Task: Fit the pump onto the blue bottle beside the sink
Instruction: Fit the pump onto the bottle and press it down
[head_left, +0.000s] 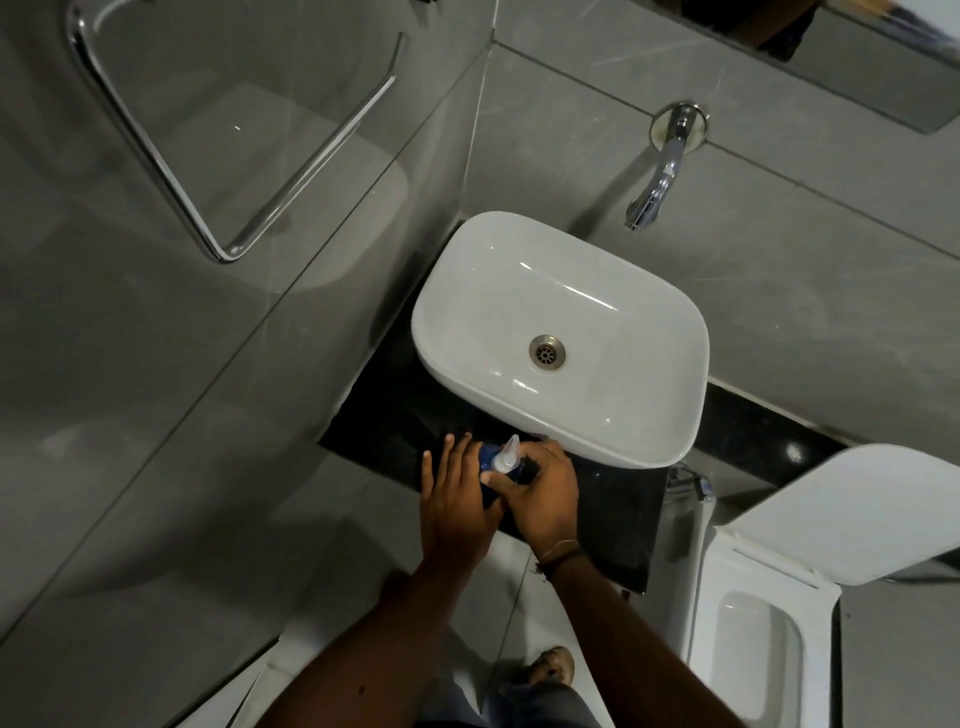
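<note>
The blue bottle (489, 453) stands on the black counter (613, 509) just in front of the white sink (561, 332). A clear white pump (505, 456) sits at its top, nozzle pointing toward the sink. My left hand (456, 499) wraps around the bottle's left side. My right hand (540, 493) holds the pump's base, thumb and fingers pinching the collar. Most of the bottle's body is hidden by both hands.
A chrome tap (662, 166) juts from the grey tiled wall above the sink. A white toilet (758, 639) with its lid (852, 514) raised stands at the right. A chrome towel rail (171, 171) hangs on the left wall. My foot (550, 667) is on the floor below.
</note>
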